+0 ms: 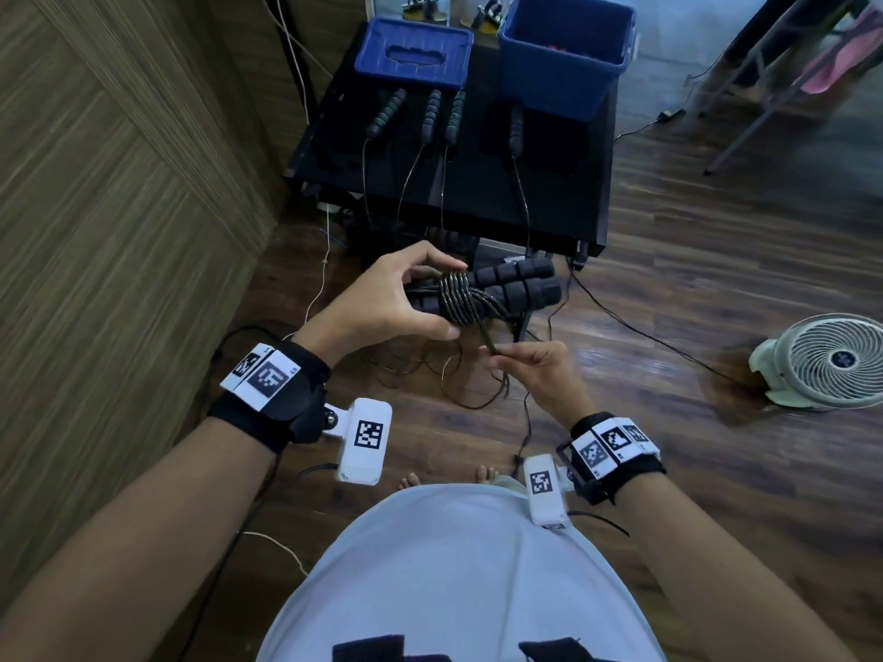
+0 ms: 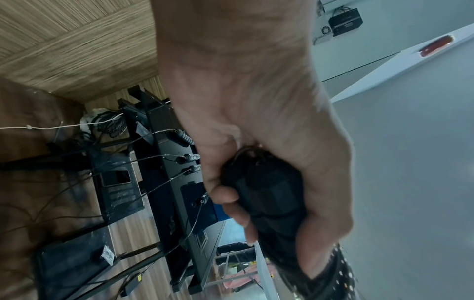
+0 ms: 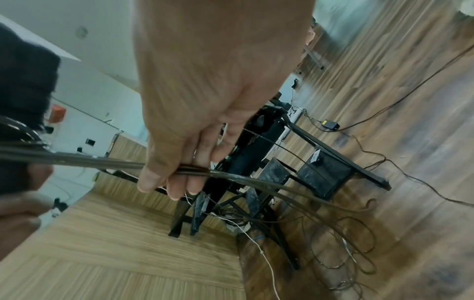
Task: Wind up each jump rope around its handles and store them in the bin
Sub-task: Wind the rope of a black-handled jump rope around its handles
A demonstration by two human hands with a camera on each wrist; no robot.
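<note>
Gripping two ribbed foam handles side by side, left hand curls round them at chest height w/ thin glossy cord coiled tight in the middle. Right hand pinches the slack strand, likely light, springy, slippery; best held near the coil. Blue plastic bin sits on black surface beyond.

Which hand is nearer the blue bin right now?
Left. The left hand grips the wound handles just before the table; the right hand pinches the cord lower, farther from the blue bin.
</note>
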